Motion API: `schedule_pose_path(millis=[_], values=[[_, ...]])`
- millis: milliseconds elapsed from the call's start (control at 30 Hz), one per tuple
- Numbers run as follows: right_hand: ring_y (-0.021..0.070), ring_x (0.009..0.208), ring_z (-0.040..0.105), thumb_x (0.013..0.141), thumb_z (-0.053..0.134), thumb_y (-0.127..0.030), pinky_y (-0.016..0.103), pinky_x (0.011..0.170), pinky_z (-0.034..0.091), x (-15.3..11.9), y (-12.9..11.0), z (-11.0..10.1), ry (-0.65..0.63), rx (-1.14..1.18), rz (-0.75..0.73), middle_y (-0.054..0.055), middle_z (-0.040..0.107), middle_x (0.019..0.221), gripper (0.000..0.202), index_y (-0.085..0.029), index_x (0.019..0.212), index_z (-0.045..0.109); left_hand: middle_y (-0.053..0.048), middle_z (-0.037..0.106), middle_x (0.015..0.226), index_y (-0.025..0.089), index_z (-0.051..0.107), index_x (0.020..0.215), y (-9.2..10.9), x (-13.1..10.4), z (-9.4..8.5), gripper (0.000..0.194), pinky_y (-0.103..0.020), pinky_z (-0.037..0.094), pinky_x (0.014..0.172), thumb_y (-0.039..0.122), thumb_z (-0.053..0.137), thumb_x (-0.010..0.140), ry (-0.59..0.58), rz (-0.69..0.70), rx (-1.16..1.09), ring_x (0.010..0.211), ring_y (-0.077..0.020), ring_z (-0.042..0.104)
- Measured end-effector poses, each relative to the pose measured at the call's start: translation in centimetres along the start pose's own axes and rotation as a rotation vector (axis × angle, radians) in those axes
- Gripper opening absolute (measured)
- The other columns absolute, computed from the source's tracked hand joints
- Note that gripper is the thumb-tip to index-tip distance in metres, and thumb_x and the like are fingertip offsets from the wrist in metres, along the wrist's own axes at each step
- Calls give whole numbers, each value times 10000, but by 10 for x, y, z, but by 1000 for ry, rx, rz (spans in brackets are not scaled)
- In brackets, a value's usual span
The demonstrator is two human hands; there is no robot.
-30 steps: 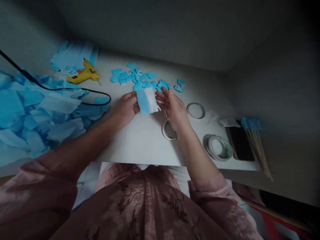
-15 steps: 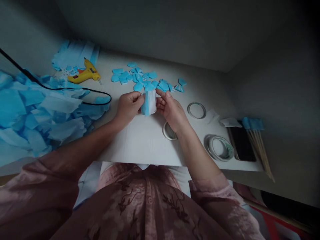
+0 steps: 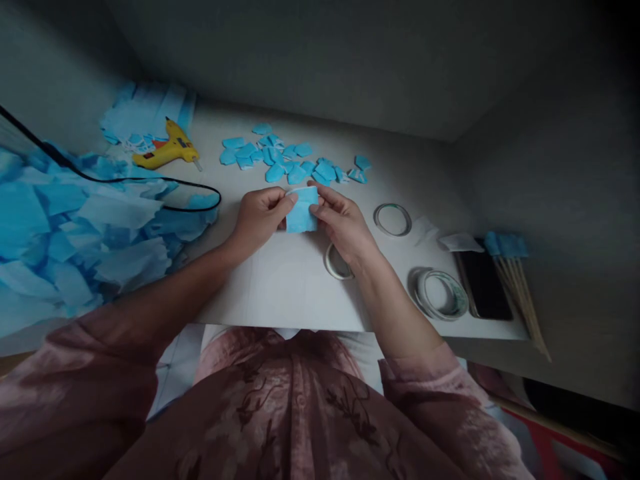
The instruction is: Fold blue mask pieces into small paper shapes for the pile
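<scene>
Nearest, toward the right end of the bench [image 3: 280, 293], a thick roll of tape [image 3: 457, 300] lies on its side face, seemingly because it sits steady that way. Beside it lies a dark flat device, likely a phone [image 3: 484, 285]; a bundle of thin sticks [image 3: 523, 300] with blue ends slants past it, over the bench edge. A ring [image 3: 330, 261] shows partly behind the right wrist.

Slightly farther, both hands grip one small blue piece of sheet [image 3: 302, 215], held up over the middle of the bench. The left hand [image 3: 257, 217] pinches its left side, thumb on the upper corner; the right hand [image 3: 347, 227] holds the opposite edge. Gripping it from two sides probably keeps such limp material flat and its folded edge together.

To the left spreads a heap of blue and white scraps [image 3: 85, 233], perhaps kept there within easy reach. Beyond the hands lie small blue pieces [image 3: 273, 157], loosely grouped, apart from the heap. A yellow glue gun [image 3: 173, 148] rests on its side before a stack of pale blue sheets [image 3: 157, 110].
</scene>
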State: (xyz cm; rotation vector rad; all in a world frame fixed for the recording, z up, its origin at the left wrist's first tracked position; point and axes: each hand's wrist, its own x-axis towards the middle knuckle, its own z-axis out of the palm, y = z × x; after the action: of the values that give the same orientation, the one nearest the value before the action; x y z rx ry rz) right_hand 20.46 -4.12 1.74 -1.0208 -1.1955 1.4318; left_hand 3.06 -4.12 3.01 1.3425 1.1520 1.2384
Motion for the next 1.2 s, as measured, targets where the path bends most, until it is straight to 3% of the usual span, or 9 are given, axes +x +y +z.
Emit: schedule_pose_path(millis=[167,333,500,633,833,1067,1200], values=[[243,1120,705,713,813,-427,415,993,579,-3,-13,1,-42,88,2,43,805,1113,396,-235,1058,774,-2,582,502,173,589,547,-1,2,-1,459,-225,377,476,395,785,898,-101,-121,-196,452,-77,499],[237,986,714,713,776,-425,418,926,591,-2,-16,-3,-22,70,-7,41,801,1013,315,-225,957,765,-11,610,552,167,627,591,-6,5,-3,413,-225,411,502,416,832,849,-152,-130,-288,494,-82,533],[217,1014,701,755,730,-413,399,951,571,6,-9,-12,140,-25,-153,40,775,1064,357,-235,1065,746,0,598,557,165,708,712,-7,8,-4,312,-233,390,480,419,780,878,-125,-187,-379,479,-92,522],[240,1119,692,832,723,-441,429,1023,559,2,-10,-8,232,-221,-322,57,764,1198,400,-264,1191,722,-43,693,667,154,762,789,-5,4,-1,312,-247,431,522,452,754,880,-137,-145,-329,552,-115,596],[248,1106,693,939,670,-446,463,1070,546,-9,-14,1,221,-556,-454,68,761,1195,397,-281,1297,708,-79,797,992,170,821,1073,-13,0,3,309,-254,517,675,333,814,810,-201,-135,-300,834,-159,694],[230,1004,719,975,611,-360,419,972,584,-5,-1,-4,164,-824,-643,58,789,1111,415,-266,1376,660,-78,795,1026,169,808,988,-17,3,6,276,-334,545,890,337,867,777,-386,-167,-533,972,-204,710],[227,1011,734,987,595,-323,402,964,588,-6,3,-4,152,-860,-647,47,800,1138,418,-284,1399,646,-74,798,1031,173,797,1004,-17,3,7,245,-354,531,949,270,849,785,-396,-183,-631,991,-206,719]])
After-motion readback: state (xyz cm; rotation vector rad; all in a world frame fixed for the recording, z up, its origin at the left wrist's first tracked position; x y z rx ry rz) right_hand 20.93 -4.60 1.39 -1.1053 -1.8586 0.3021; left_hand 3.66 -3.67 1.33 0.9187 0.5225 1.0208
